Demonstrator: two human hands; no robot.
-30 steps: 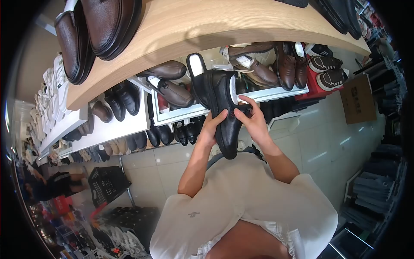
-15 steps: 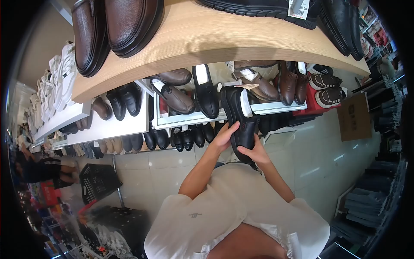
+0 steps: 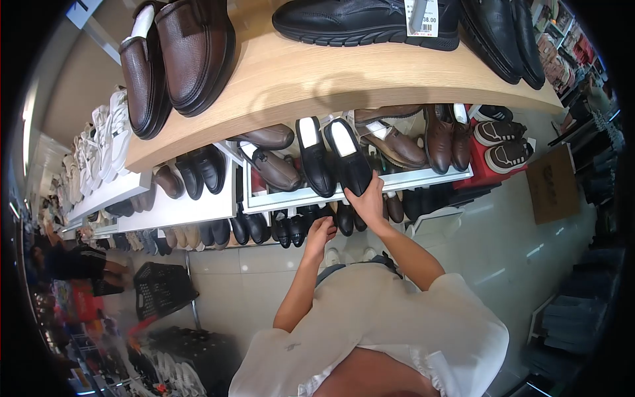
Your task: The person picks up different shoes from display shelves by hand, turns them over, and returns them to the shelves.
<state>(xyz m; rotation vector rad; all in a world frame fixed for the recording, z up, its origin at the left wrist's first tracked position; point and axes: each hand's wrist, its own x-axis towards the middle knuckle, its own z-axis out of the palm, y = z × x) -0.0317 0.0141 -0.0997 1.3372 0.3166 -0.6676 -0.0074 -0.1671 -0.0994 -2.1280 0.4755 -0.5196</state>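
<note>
My right hand (image 3: pixel 367 200) grips a black loafer (image 3: pixel 354 171) by its toe end, thumb on one side and fingers on the other. The loafer has a white insert inside and rests on or just above the white-edged shelf (image 3: pixel 284 200), toe toward me. Beside it on the left lies a matching black loafer (image 3: pixel 316 162), also with a white insert. My left hand (image 3: pixel 321 231) is apart from the shoe, below the shelf edge, its fingers curled with nothing visible in them. Behind that hand stand black shoes (image 3: pixel 291 228) on a lower level.
Above hangs a curved wooden shelf (image 3: pixel 370 83) with brown slip-ons (image 3: pixel 198 59) and a tagged black shoe (image 3: pixel 357 23). Brown shoes (image 3: pixel 400 145) and sneakers on a red box (image 3: pixel 473 165) sit to the right. A cardboard box (image 3: pixel 552 185) and a black basket (image 3: pixel 162 288) stand farther out.
The black loafer, earlier held up in both hands, has moved down to the shelf beside its mate. My left hand has let go and drawn back; my right hand still holds it.
</note>
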